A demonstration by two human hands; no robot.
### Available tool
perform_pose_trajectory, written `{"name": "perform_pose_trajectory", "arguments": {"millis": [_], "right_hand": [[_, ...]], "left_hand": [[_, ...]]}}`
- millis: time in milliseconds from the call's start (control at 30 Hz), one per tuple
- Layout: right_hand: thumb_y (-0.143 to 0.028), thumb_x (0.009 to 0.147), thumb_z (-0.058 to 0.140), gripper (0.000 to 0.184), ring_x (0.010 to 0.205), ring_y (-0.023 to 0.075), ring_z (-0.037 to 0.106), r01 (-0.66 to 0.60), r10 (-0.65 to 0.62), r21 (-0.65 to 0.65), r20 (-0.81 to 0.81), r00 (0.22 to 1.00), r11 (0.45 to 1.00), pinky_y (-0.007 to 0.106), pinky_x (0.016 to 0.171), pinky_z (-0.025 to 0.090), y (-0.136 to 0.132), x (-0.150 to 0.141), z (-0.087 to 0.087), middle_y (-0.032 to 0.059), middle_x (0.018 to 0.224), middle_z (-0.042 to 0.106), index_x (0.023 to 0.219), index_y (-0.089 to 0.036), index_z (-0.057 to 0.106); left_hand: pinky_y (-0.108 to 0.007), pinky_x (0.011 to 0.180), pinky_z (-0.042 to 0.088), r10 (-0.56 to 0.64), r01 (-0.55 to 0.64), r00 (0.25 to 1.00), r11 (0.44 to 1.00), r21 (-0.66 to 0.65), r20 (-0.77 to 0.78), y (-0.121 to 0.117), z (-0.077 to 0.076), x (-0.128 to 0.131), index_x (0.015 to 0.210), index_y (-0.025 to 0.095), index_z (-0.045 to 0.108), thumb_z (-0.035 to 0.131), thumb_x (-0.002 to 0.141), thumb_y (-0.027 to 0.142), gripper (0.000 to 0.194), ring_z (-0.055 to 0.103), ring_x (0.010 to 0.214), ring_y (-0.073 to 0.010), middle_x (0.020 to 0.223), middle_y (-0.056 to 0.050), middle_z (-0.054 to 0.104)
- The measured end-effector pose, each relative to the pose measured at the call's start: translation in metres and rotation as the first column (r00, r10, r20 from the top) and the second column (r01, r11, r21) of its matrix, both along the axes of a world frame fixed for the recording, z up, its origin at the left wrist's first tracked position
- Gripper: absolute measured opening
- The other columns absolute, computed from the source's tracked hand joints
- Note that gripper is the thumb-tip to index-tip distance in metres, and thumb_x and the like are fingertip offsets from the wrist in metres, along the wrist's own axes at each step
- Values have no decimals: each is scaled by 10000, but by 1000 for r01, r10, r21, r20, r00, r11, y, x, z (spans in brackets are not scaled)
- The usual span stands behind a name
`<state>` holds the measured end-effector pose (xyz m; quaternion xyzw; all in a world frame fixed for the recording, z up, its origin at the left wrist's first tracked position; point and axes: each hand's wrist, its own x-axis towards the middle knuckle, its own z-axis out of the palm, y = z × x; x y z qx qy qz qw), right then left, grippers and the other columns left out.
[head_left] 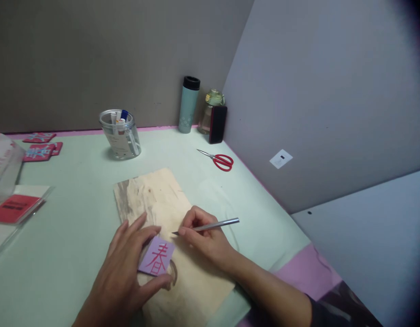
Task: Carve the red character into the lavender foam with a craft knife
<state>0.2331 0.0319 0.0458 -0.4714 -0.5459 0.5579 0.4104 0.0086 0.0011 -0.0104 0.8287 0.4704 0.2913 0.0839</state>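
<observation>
The left hand (123, 268) grips the purple card (157, 256) on the wooden board (162, 200), likely to steady it; the right fingers (192, 234) pinch a slim knife (213, 225) near its tip, probably for control.

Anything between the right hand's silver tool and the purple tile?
Nothing visible: only bare board separates the silver tool in the right hand from the purple tile. The left hand holds the tile from the opposite side.

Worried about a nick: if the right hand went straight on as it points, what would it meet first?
Likely the left hand, at its fingers, or the card they hold; depth is unclear.
</observation>
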Motion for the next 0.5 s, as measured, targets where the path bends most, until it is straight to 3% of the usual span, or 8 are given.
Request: {"name": "perform_pose_trajectory", "arguments": {"millis": [100,200,300,400,500], "right_hand": [[-352,834,758,253,570,110,395,12,-13,-14,-41,999,1000,263,523,271,1,1,-1,-55,643,497,746,-206,571],[-332,847,772,213,600,112,447,15,-15,-2,-105,994,1000,259,548,312,1,2,-2,-42,679,545,788,-196,619],[-316,865,772,171,618,110,461,12,-9,20,-139,990,1000,255,568,331,2,3,-2,-39,692,559,824,-191,663],[-309,875,767,174,615,109,452,2,1,18,-135,991,1000,255,569,325,2,3,-2,-38,679,557,802,-186,669],[-313,869,778,173,618,108,450,-5,5,4,-162,987,1000,257,573,322,2,2,-2,-37,691,560,812,-184,677]], "left_hand": [[-539,916,602,91,-90,994,996,-17,68,-6,1,4,1249,241,514,765,777,631,662,706,1108,-379,1170,-135,716],[-416,709,651,174,-154,977,976,-155,121,-11,0,3,1271,264,527,775,770,603,654,769,883,-304,1076,-86,743],[-370,748,659,181,-126,971,942,-310,155,-11,1,-2,1390,308,508,741,818,549,663,781,939,-272,1169,-62,748],[-365,925,632,49,18,979,947,-322,198,-8,5,-11,1452,375,498,678,886,503,608,731,1161,-269,1314,-38,714],[-331,982,606,18,69,973,928,-366,229,-8,8,-21,1447,419,513,607,939,484,521,717,1202,-240,1357,-10,697]]}}
